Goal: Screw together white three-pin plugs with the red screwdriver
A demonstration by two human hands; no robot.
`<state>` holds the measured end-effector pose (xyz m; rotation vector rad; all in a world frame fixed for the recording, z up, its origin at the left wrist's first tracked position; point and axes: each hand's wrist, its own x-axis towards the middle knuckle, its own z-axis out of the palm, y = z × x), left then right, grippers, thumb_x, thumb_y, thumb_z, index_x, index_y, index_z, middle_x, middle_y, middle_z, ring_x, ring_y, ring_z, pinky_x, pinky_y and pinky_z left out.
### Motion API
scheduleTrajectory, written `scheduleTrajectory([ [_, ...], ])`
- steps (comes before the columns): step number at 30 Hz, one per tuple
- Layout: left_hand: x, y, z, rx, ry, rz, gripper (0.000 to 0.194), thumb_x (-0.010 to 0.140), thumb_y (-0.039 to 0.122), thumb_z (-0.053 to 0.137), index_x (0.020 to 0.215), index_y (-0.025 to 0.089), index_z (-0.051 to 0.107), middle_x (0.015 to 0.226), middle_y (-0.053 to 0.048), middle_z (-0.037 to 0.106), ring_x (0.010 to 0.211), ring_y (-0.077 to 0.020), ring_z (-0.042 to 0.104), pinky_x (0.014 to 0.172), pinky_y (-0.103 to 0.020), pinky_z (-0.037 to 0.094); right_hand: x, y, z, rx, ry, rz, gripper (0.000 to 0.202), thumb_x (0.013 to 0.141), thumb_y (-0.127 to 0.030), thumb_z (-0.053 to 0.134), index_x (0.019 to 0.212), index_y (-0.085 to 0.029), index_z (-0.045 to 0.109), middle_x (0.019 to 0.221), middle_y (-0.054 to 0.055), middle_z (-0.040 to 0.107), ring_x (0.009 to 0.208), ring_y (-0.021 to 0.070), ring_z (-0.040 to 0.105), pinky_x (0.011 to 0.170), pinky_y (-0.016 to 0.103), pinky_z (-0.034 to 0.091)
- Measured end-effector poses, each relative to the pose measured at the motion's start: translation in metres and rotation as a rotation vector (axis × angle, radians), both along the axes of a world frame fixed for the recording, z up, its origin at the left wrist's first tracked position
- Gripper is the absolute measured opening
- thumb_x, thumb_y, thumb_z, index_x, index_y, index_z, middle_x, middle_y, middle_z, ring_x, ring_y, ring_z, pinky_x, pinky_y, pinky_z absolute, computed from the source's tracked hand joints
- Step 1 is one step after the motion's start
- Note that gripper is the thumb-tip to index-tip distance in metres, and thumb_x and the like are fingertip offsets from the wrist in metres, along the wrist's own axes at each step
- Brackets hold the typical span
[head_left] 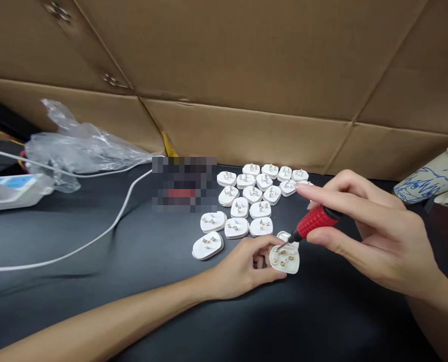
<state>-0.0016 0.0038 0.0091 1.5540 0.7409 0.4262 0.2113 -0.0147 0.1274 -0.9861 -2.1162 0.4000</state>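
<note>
Between the thumb and fingers of my left hand is a white plug housing, its inner side facing up with several brass screws showing. A second white piece shows just behind it, partly covered. My right hand grips a screwdriver with a red and black handle. The tip of its thin shaft reaches a screw near the housing's upper left edge. Behind my hands, several white plugs lie on the black table with their metal pins upward.
Cardboard stands along the back of the table. A clear plastic bag, a white cable and a white device lie to the left. A patterned cup is tipped at the right. One patch behind the cable is pixelated.
</note>
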Motion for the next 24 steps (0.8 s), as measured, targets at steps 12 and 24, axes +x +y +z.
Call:
scheduleTrajectory([
  [12, -0.0001, -0.0007, -0.0005, -0.023, 0.006, -0.017, 0.033, 0.083, 0.03, 0.074, 0.11, 0.016, 0.062, 0.074, 0.004, 0.052, 0.063, -0.0107, 0.045, 0.058, -0.021, 0.038, 0.0026, 0.0014, 0.0007, -0.007, 0.022, 0.08, 0.037, 0.087, -0.016, 0.071, 0.123, -0.022, 0.067, 0.106, 0.004, 0.069, 0.096, 0.0162, 0.065, 0.086, 0.027, 0.053],
  [24, 0.0002, -0.0007, -0.0019, -0.033, -0.008, -0.01, 0.035, 0.082, 0.034, 0.074, 0.11, 0.017, 0.062, 0.073, 0.005, 0.05, 0.063, -0.0108, 0.043, 0.058, -0.022, 0.038, 0.004, 0.0017, 0.003, -0.107, -0.01, 0.081, 0.038, 0.093, -0.015, 0.06, 0.13, -0.024, 0.06, 0.115, 0.007, 0.066, 0.106, 0.0188, 0.064, 0.089, 0.03, 0.053],
])
